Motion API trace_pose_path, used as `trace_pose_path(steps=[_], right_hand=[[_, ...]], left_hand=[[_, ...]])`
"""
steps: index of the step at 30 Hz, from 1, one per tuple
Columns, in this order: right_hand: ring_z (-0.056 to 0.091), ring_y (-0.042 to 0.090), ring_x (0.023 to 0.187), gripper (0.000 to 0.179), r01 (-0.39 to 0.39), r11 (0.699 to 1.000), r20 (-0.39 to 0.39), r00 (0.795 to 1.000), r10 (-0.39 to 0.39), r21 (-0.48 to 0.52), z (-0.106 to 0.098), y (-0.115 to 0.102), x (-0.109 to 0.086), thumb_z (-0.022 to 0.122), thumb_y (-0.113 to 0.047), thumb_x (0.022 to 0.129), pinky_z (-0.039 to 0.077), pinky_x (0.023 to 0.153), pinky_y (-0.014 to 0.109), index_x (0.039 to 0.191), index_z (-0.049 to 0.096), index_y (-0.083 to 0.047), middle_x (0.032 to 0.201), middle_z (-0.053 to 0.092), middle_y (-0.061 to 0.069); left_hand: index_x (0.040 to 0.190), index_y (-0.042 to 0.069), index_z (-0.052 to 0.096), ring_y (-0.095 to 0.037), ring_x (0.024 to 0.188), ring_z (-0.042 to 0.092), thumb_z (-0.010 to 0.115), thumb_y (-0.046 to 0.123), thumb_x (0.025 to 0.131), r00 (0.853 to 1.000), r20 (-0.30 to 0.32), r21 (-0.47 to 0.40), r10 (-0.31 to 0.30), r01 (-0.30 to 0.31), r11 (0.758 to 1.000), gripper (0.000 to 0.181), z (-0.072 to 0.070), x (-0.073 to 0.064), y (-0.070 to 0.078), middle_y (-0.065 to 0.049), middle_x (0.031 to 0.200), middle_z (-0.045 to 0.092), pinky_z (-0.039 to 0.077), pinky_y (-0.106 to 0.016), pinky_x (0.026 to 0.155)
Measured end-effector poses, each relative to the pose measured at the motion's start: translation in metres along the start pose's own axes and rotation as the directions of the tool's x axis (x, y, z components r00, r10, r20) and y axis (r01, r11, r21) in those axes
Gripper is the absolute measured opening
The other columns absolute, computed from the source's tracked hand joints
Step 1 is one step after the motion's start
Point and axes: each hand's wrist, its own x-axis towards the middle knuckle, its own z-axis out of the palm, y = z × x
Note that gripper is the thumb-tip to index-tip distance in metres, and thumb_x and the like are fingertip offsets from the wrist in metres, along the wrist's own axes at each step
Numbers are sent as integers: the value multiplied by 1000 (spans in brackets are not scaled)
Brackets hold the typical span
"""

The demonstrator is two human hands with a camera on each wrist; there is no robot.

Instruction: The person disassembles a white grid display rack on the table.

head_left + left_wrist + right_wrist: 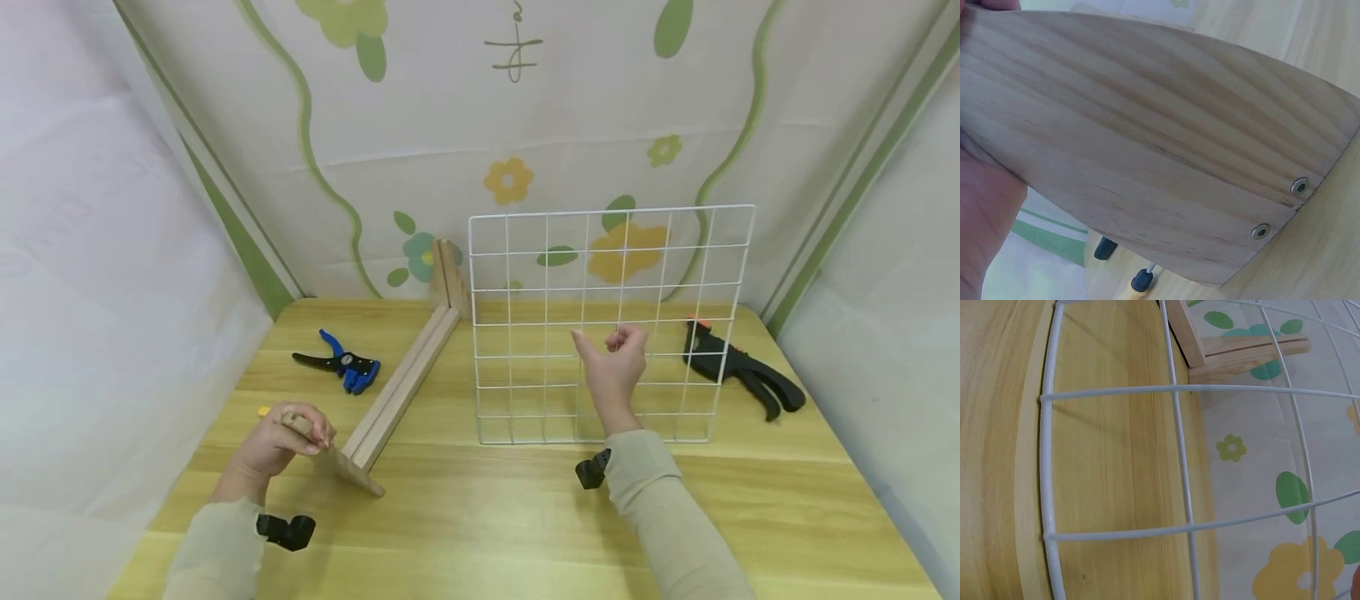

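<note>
My left hand (281, 437) grips the upper end of the near end board (352, 475) of a wooden stand. Two long rails (401, 387) run back from that board to a far upright (448, 275). In the left wrist view the end board (1147, 137) fills the picture, with two bolt heads (1261, 231) near its lower edge. A white wire grid panel (547, 357) stands upright to the right of the stand. My right hand (615, 375) is at the panel's middle, fingers curled at a wire and thumb raised. The right wrist view shows the grid's wires (1179, 444) up close.
Blue and black wire strippers (347, 362) lie left of the rails. A black cutter with long handles (742, 371) lies at the right, partly behind the grid. A yellow-handled tool (1141, 281) lies beyond the end board. A printed cloth (420, 108) hangs behind the table.
</note>
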Motion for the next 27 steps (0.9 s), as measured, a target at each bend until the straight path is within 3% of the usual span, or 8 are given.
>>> trace_pose_path(steps=[8, 15, 21, 27], right_hand=[[31, 16, 78, 57, 15, 1000, 15, 1000, -15, -22, 10, 9, 9, 80, -30, 72, 27, 65, 30, 90, 30, -12, 81, 28, 1], [31, 18, 77, 57, -32, 997, 55, 998, 36, -74, 19, 20, 16, 79, -33, 73, 28, 64, 32, 91, 30, -11, 82, 28, 1], [31, 19, 77, 57, -96, 988, 75, 992, 106, -123, 27, 27, 19, 79, -36, 72, 30, 64, 32, 91, 29, -13, 83, 29, 1], [32, 20, 73, 56, -94, 985, 88, 990, 107, -143, 35, 29, 19, 78, -34, 74, 31, 62, 32, 93, 32, -8, 81, 29, 2]], left_hand=[[87, 3, 68, -13, 79, 65, 37, -33, 66, 998, -38, 8, 45, -44, 999, 53, 7, 1, -3, -1, 86, 71, 49, -29, 84], [86, 6, 70, -12, 78, 66, 41, -32, 65, 993, -114, 24, 22, -19, 1000, 52, 17, 2, -6, -2, 85, 71, 50, -29, 81], [89, 9, 71, -11, 81, 65, 40, -32, 67, 990, -136, 65, 40, -31, 997, 57, 29, 8, -10, 2, 85, 70, 52, -26, 75], [89, 10, 71, -11, 81, 64, 41, -30, 67, 983, -180, 91, 47, -31, 995, 55, 36, 16, -13, 4, 84, 70, 53, -24, 71]])
